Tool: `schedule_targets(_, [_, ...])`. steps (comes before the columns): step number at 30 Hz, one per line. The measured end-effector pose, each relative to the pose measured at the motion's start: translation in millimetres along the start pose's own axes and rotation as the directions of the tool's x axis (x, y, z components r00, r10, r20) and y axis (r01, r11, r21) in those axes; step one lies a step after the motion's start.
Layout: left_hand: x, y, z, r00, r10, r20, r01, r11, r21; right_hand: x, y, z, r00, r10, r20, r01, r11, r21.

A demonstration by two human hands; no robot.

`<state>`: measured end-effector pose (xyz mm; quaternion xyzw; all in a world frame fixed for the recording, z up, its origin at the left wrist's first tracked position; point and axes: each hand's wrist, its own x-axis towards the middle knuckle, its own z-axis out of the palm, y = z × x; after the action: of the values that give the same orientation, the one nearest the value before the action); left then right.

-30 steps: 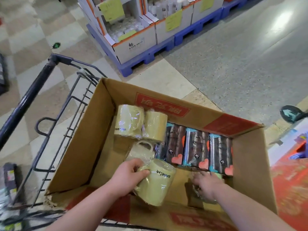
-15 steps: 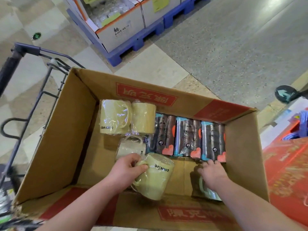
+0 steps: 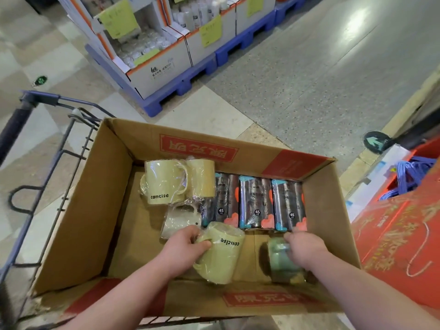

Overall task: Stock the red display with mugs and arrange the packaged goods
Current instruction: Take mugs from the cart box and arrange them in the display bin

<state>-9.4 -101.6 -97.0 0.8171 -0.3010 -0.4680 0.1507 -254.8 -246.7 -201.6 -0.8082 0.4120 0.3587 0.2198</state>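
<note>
1. Two bare hands reach into an open cardboard box (image 3: 78,210) that sits in a wire cart (image 3: 35,163).
2. The left grip (image 3: 184,244) holds a plastic-wrapped yellow mug (image 3: 220,256) printed "concise". The thumb lies on the near side and the fingers curl round the far rim. The mug is tilted, with its handle low on the grip's side.
3. The right grip (image 3: 304,248) curls down over a pale green mug (image 3: 278,258) on the box floor. This mug is blurred, its far end is covered by the hand, and the fingertips are out of sight.
4. Just beyond the left grip lies a cream mug (image 3: 178,221), partly covered by that hand and by crinkled wrap, so its print is cut off.
5. Farther beyond the left grip, in the far part of the box, two more wrapped yellow mugs (image 3: 164,184) touch each other.
6. Beyond both grips, three dark packs (image 3: 256,204) stand side by side against the far wall. The leftmost is partly hidden behind the mugs, and the rightmost is just beside the right grip's knuckles.
7. Bare cardboard floor opens left of the left grip, as far as the box wall. A narrow strip shows between the two grips. The right grip is near the right wall.
8. Outside that wall, right of the right grip, the red display (image 3: 400,234) is cut off by the frame edge. The blue cords (image 3: 409,177) above it are hard to make out.
</note>
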Motion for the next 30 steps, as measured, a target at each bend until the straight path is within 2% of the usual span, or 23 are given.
schedule_targets(2, [-4.8,1.7,-1.3,1.0,0.005,0.001,-0.005,1.0,0.017,-10.3,-1.5,-2.9,0.995,0.096,-0.024,-0.087,0.967,0.239])
schedule_targets(4, [-10.5,3.3,-2.0,1.0,0.031,-0.006,-0.031,0.999,0.017,-24.5,-5.7,-4.6,0.985,0.164,-0.046,-0.132,0.908,0.399])
schedule_targets(7, [-21.0,7.2,-4.3,0.997,0.081,-0.018,-0.08,0.996,0.047,-47.5,-15.6,-6.7,0.967,0.24,-0.078,-0.157,0.814,0.559])
schedule_targets(11, [-35.8,9.6,-9.2,0.983,0.171,-0.059,-0.169,0.985,0.043,-77.4,-29.5,-9.5,0.928,0.344,-0.139,-0.121,0.634,0.764])
schedule_targets(17, [-64.3,10.4,-19.8,0.961,0.245,-0.13,-0.25,0.968,-0.021,-119.3,-53.9,-9.1,0.879,0.426,-0.212,-0.052,0.528,0.847])
schedule_targets(20, [-75.5,6.1,-24.4,0.949,0.275,-0.152,-0.282,0.959,-0.03,-142.6,-69.3,-9.8,0.851,0.457,-0.26,-0.02,0.523,0.852])
schedule_targets(25, [-93.4,-2.1,-28.4,0.934,0.33,-0.135,-0.339,0.94,-0.049,-179.7,-93.6,-6.9,0.787,0.525,-0.324,0.099,0.411,0.906])
schedule_targets(30, [-117.5,-6.7,-23.7,0.907,0.405,-0.119,-0.414,0.908,-0.06,-213.6,-110.7,6.5,0.735,0.587,-0.339,0.127,0.372,0.919])
